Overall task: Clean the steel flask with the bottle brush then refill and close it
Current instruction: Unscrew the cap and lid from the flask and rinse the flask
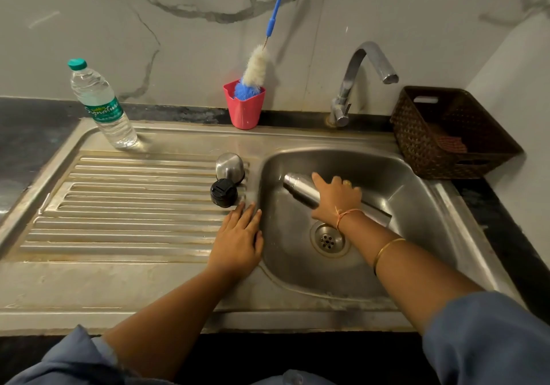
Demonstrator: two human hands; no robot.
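Observation:
The steel flask (299, 188) lies tilted in the sink basin (416, 206), its open mouth pointing up and to the left. My right hand (337, 198) grips its body from above. My left hand (239, 237) rests flat on the steel rim between the drainboard and the basin, fingers straight. The flask's steel cup lid (229, 166) and its black stopper (223, 192) stand on the drainboard just beyond my left fingertips. The bottle brush (256, 71), white and blue bristles on a blue handle, stands in a pink cup (244, 111) at the back wall.
A capped plastic water bottle (101, 105) stands at the drainboard's back left. The steel tap (360, 78) arches over the basin's back edge. A brown woven basket (452, 131) sits right of the sink. The drain (327, 240) is near my right wrist.

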